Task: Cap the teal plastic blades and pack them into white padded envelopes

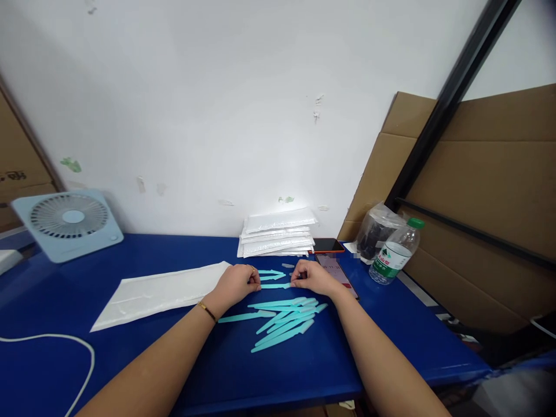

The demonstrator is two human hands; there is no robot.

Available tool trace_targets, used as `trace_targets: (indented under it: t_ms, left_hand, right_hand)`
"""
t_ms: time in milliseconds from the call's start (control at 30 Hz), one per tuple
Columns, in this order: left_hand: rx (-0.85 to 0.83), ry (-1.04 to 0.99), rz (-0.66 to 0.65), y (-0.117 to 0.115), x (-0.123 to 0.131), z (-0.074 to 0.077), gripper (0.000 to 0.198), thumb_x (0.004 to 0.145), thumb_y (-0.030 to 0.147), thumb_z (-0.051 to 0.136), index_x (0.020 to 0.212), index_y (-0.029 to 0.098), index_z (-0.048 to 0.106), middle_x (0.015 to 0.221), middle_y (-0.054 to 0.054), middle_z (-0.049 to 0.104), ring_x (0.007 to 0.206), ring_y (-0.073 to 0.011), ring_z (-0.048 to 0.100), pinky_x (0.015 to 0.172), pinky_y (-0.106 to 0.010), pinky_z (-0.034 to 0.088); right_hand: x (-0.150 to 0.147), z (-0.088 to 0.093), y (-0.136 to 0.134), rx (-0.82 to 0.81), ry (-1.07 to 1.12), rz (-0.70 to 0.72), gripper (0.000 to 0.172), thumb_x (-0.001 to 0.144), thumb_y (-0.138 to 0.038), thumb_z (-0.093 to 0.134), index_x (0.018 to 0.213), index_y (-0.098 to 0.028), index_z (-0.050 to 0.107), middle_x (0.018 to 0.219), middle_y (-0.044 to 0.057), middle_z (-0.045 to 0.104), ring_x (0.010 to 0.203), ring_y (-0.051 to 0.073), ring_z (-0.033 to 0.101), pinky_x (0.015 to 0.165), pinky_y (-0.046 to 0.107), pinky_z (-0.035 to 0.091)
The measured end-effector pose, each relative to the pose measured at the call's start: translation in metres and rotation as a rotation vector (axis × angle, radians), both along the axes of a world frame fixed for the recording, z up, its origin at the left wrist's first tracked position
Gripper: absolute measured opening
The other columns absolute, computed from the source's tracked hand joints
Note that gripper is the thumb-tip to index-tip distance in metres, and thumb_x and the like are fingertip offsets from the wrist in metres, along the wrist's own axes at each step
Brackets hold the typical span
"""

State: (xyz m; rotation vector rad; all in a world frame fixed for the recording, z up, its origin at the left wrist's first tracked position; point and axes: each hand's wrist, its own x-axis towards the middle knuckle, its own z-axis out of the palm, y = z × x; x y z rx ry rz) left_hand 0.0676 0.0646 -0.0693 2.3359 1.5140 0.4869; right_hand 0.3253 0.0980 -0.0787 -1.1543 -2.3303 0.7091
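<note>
**Two hands on one teal stick**

Nearest to the camera, the forearms reach over the blue table (pixel 52 289). The left hand (pixel 237 284) and the right hand (pixel 313 277) each pinch one end of a teal stick (pixel 274 285), fingers closed on it. This stick lies just behind the loose teal pile (pixel 282 321). Left of the pile is a flat white bag (pixel 160 292); behind it, a stack of white bags (pixel 278 233).

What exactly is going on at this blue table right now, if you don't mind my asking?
A person sits at the blue table, both hands on one turquoise stick: the left hand at one end, the right hand at the other. A loose pile of turquoise sticks lies just in front of them. A white pouch lies to the left, and a stack of pouches sits by the wall.
</note>
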Motion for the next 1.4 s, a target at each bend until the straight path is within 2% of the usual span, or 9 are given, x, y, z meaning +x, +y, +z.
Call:
trace_targets:
  t_ms: [233,333,400,533,633,800,1067,1200,1400]
  left_hand:
    - [0.012,0.047,0.065,0.005,-0.007,0.000,0.009,0.069,0.028,0.059,0.066,0.022,0.066,0.070,0.001,0.067,0.066,-0.0142,0.057,0.056,-0.022,0.034]
    - [0.048,0.088,0.123,0.008,-0.013,0.003,0.008,0.069,0.027,0.058,0.067,0.023,0.065,0.071,0.001,0.067,0.070,-0.0152,0.058,0.060,-0.023,0.034]
    - [0.065,0.072,0.146,0.007,-0.015,0.007,0.010,0.070,0.030,0.058,0.073,0.024,0.066,0.075,0.002,0.067,0.072,-0.0156,0.059,0.062,-0.024,0.035]
    - [-0.015,-0.041,0.026,-0.004,-0.007,0.015,0.023,0.073,0.043,0.055,0.077,0.024,0.067,0.077,0.001,0.067,0.069,-0.0138,0.058,0.059,-0.022,0.036]
    - [-0.106,-0.060,-0.103,-0.016,0.004,0.017,0.030,0.070,0.050,0.057,0.079,0.023,0.068,0.075,0.001,0.066,0.064,-0.0125,0.056,0.053,-0.021,0.034]
    - [-0.068,0.020,-0.193,-0.019,0.013,0.011,0.021,0.069,0.041,0.061,0.076,0.023,0.069,0.073,0.001,0.066,0.066,-0.0130,0.056,0.055,-0.021,0.033]
    - [0.087,0.123,-0.118,-0.012,0.012,0.011,0.020,0.078,0.028,0.050,0.069,0.020,0.065,0.074,-0.002,0.068,0.069,-0.0153,0.057,0.066,-0.025,0.036]
    - [0.037,0.091,-0.112,-0.009,0.008,0.007,0.019,0.080,0.028,0.048,0.073,0.021,0.065,0.079,-0.002,0.068,0.070,-0.0145,0.057,0.063,-0.023,0.036]
    - [0.157,0.147,0.021,-0.002,-0.002,0.007,0.016,0.078,0.031,0.052,0.080,0.022,0.065,0.084,-0.002,0.066,0.077,-0.0172,0.057,0.069,-0.026,0.036]
  right_hand:
    - [0.002,-0.002,0.003,0.050,0.010,-0.022,0.018,0.071,-0.035,0.066,0.074,-0.018,0.069,0.079,0.003,0.061,0.067,0.013,0.056,0.061,0.023,0.042]
    - [0.010,0.005,0.002,0.094,0.030,-0.098,0.019,0.070,-0.036,0.066,0.074,-0.018,0.069,0.078,0.004,0.062,0.068,0.014,0.056,0.062,0.024,0.042]
    - [0.014,0.012,-0.002,0.082,0.053,-0.069,0.022,0.071,-0.039,0.065,0.075,-0.018,0.069,0.078,0.004,0.061,0.069,0.014,0.055,0.062,0.024,0.042]
    - [0.016,0.024,-0.013,-0.050,-0.018,0.158,0.030,0.062,-0.044,0.071,0.079,-0.019,0.071,0.079,0.003,0.058,0.069,0.013,0.055,0.061,0.023,0.042]
    - [0.012,0.023,-0.017,-0.099,-0.096,0.214,0.029,0.058,-0.042,0.074,0.077,-0.020,0.071,0.076,0.002,0.057,0.066,0.013,0.053,0.057,0.022,0.040]
    - [0.006,0.018,-0.017,-0.061,-0.095,0.175,0.022,0.064,-0.038,0.071,0.075,-0.019,0.070,0.078,0.002,0.058,0.065,0.012,0.052,0.057,0.021,0.040]
    - [-0.006,0.022,-0.016,0.160,-0.145,0.151,0.017,0.074,-0.035,0.064,0.075,-0.019,0.069,0.079,0.004,0.060,0.070,0.013,0.055,0.065,0.024,0.040]
    - [-0.007,0.016,-0.013,0.131,-0.152,0.162,0.017,0.074,-0.035,0.064,0.077,-0.019,0.069,0.081,0.004,0.060,0.068,0.013,0.056,0.062,0.023,0.040]
    - [0.014,0.018,-0.007,0.111,-0.056,-0.025,0.022,0.069,-0.038,0.066,0.078,-0.018,0.069,0.080,0.004,0.060,0.068,0.013,0.055,0.059,0.023,0.040]
